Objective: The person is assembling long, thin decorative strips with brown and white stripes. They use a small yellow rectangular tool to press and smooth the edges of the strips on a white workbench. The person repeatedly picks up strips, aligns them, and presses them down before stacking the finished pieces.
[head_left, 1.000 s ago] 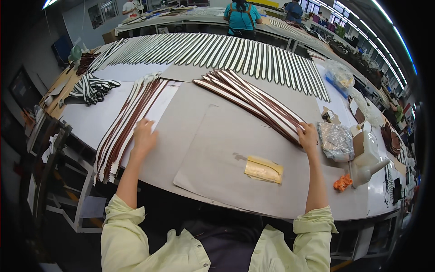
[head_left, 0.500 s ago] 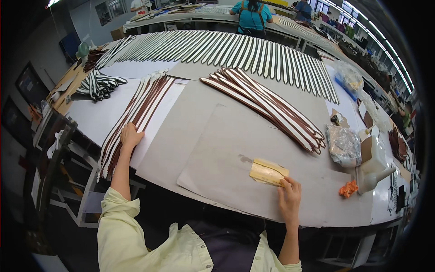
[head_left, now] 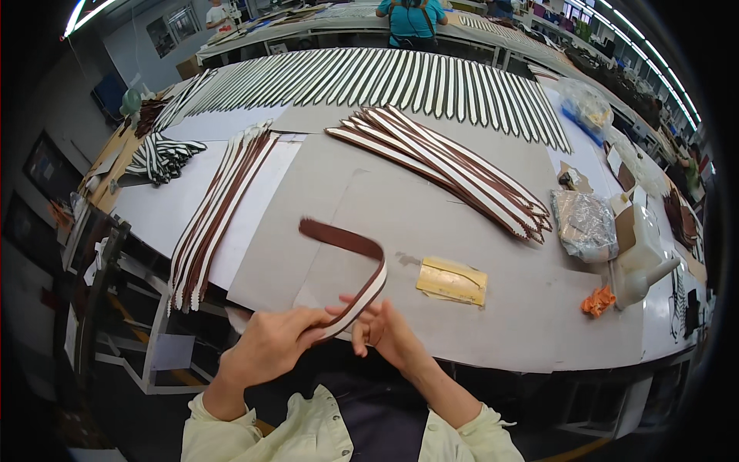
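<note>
A brown strap (head_left: 360, 300) with a white strip along it is bent into a curve over the near edge of the table. Its near end is pinched in my left hand (head_left: 273, 343); the far end curls up above the grey sheet. My right hand (head_left: 389, 335) is beside the strap, fingers apart and partly behind it, not visibly gripping. A yellow rectangular block (head_left: 453, 282) lies on the sheet beyond my right hand. To the left rests a bundle of brown and white straps (head_left: 223, 215), and a larger brown and white strap pile (head_left: 446, 169) lies farther back.
Dark-edged white strips (head_left: 369, 81) line the table's far side. On the right are a plastic-wrapped package (head_left: 583, 225), a white bottle with a nozzle (head_left: 637, 289) and a crumpled orange piece (head_left: 597, 302). A person (head_left: 414, 23) stands beyond the table.
My left hand has brought one strap from the left bundle to the front middle. My right hand has let go of the yellow block and moved left to the strap.
</note>
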Tool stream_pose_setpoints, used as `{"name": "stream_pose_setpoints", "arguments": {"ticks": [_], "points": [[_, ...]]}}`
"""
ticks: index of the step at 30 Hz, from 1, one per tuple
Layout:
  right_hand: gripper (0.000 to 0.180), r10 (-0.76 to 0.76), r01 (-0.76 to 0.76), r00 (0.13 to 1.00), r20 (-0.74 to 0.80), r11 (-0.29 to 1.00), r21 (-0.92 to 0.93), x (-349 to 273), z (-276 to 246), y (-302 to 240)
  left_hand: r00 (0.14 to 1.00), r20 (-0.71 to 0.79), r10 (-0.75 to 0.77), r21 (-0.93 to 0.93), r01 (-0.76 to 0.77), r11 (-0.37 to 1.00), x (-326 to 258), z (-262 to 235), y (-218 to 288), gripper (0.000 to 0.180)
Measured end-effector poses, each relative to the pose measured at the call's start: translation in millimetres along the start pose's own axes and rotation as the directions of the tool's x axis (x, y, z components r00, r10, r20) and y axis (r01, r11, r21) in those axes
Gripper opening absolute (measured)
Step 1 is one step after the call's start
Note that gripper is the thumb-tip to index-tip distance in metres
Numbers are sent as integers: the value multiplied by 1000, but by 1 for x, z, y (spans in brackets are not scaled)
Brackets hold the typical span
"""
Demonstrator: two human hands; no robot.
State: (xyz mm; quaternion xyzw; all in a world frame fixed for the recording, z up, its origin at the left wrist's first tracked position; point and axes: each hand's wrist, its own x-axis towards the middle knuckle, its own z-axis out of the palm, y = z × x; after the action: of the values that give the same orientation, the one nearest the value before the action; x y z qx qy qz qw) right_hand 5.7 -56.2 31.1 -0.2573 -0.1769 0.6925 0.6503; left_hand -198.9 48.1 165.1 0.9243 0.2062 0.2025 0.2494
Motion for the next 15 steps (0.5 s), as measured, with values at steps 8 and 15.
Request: {"name": "stream_pose_setpoints", "arguments": {"ticks": [8,15], "points": [[28,-429,445,844,-323,895,-26,-3,-29,-62,984,-95,-148,317,171,933,-14,-82,-10,17],[26,-349,351,810,-472,932,-86,0,-54,-45,993,-62,100,553,-50,832,134,37,-63,18]]}}
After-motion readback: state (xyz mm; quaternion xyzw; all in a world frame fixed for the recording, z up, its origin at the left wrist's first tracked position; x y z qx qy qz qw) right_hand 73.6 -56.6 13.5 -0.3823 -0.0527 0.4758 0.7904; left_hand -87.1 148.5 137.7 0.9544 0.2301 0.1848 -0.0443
